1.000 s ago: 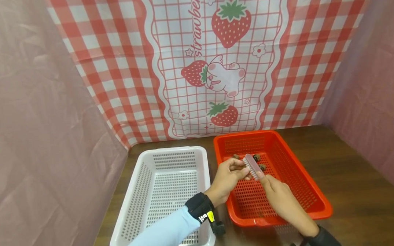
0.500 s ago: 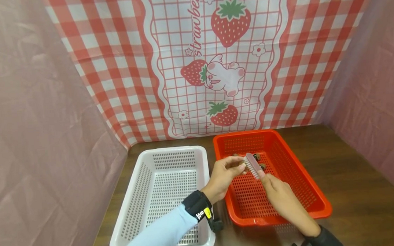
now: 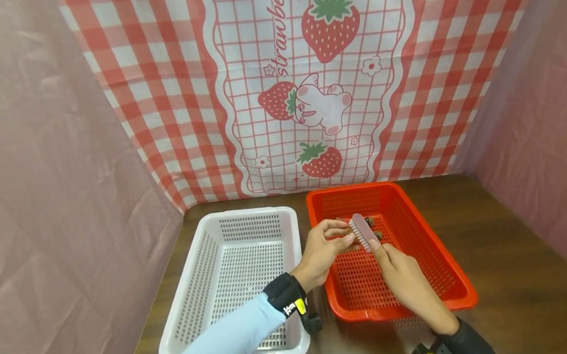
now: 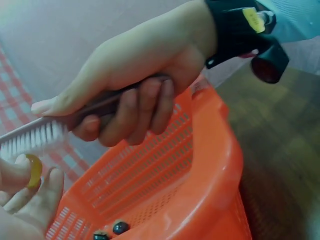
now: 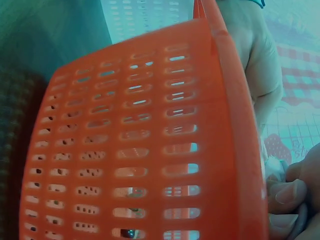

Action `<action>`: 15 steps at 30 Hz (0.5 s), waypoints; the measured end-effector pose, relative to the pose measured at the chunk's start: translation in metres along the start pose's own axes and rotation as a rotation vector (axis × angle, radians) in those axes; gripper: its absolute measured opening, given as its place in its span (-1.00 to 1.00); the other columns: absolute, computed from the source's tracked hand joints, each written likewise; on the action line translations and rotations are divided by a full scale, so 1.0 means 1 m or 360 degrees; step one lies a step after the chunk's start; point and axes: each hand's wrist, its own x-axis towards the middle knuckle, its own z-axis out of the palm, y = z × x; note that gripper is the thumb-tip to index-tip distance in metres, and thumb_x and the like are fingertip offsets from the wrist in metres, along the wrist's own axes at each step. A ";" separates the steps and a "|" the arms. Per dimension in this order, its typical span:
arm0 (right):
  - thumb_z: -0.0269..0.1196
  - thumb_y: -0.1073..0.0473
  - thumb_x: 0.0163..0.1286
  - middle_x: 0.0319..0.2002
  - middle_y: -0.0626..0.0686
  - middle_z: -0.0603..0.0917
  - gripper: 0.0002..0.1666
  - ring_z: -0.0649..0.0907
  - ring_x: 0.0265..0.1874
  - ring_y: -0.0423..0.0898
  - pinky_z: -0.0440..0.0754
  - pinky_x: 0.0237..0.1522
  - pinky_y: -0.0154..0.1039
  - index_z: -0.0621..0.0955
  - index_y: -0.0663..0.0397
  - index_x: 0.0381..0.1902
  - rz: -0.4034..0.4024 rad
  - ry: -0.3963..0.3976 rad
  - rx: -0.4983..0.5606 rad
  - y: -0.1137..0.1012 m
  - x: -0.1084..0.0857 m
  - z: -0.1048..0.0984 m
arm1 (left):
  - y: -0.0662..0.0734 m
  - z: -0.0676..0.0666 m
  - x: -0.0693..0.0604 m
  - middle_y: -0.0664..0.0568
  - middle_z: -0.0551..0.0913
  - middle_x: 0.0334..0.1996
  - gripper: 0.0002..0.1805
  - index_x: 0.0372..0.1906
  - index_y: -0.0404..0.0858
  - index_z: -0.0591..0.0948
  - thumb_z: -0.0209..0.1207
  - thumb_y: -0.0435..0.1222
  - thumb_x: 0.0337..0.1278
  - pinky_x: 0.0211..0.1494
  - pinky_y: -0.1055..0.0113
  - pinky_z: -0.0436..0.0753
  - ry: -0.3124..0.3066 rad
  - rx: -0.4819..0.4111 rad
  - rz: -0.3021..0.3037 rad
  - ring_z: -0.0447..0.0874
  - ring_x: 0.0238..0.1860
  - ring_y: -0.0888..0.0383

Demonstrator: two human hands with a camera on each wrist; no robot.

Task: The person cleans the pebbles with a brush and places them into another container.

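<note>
In the head view my right hand (image 3: 402, 275) grips a pink scrubbing brush (image 3: 364, 230) with white bristles above the red basket. My left hand (image 3: 322, 249) is beside it, with its fingertips close to the bristles. Between the left thumb and fingers the left wrist view shows a small, smooth yellow object (image 4: 34, 171); its kind is unclear and the fingers cover most of it. There the brush handle (image 4: 100, 104) lies within the curled right fingers. Dark, shiny round pieces with brownish parts (image 4: 121, 227) lie in the basket below.
The red perforated basket (image 3: 460, 298) stands on a dark wooden table (image 3: 520, 256). Left of it is a white perforated basket (image 3: 163, 340), partly under the left forearm. A strawberry-print cloth (image 3: 272, 140) hangs behind, with pink cloth at both sides.
Both hands stay over the red basket, the brush held at the left fingertips, with only small shifts. The whole head view has moved slightly upward.
</note>
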 end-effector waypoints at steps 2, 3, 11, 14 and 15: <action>-0.15 -0.32 0.66 -0.60 -0.04 0.31 -0.35 0.26 -0.67 -0.17 0.24 -0.65 -0.30 0.45 0.11 -0.32 0.0018 -0.0007 0.0016 -0.002 0.001 -0.001 | 0.002 0.000 0.001 -0.17 0.67 -0.09 -0.65 0.13 -0.48 0.52 0.26 -0.59 0.28 0.02 0.12 0.75 -0.0009 -0.0038 0.0003 0.75 -0.17 0.07; -0.15 -0.32 0.66 -0.60 -0.04 0.31 -0.36 0.26 -0.67 -0.16 0.24 -0.65 -0.29 0.45 0.11 -0.31 0.0024 -0.0018 0.0019 -0.003 0.001 -0.002 | 0.003 0.000 0.002 -0.17 0.68 -0.08 -0.64 0.14 -0.47 0.52 0.27 -0.58 0.28 0.01 0.14 0.76 0.0002 -0.0051 0.0015 0.75 -0.15 0.06; -0.18 -0.31 0.67 -0.60 -0.02 0.33 -0.35 0.30 -0.67 -0.14 0.28 -0.64 -0.29 0.44 0.11 -0.32 0.0051 -0.0048 0.0011 -0.002 0.001 -0.004 | 0.000 -0.001 -0.003 -0.11 0.75 -0.06 -0.62 0.17 -0.42 0.56 0.31 -0.51 0.29 0.02 0.25 0.74 -0.0076 0.0296 0.0070 0.75 -0.10 0.10; -0.18 -0.33 0.67 -0.60 -0.02 0.34 -0.33 0.30 -0.67 -0.14 0.28 -0.64 -0.29 0.43 0.11 -0.34 0.0059 -0.0055 0.0015 0.000 0.002 -0.003 | -0.001 0.001 -0.004 -0.10 0.75 -0.08 -0.65 0.16 -0.38 0.58 0.31 -0.48 0.31 0.04 0.21 0.74 -0.0100 0.0385 0.0071 0.76 -0.07 0.03; -0.18 -0.33 0.67 -0.60 -0.02 0.33 -0.33 0.29 -0.68 -0.14 0.28 -0.64 -0.29 0.44 0.11 -0.33 0.0066 -0.0073 0.0020 0.001 0.002 -0.003 | -0.001 0.001 -0.004 -0.10 0.75 -0.09 -0.68 0.14 -0.39 0.60 0.30 -0.46 0.33 0.05 0.19 0.74 -0.0075 0.0379 0.0079 0.77 -0.07 -0.02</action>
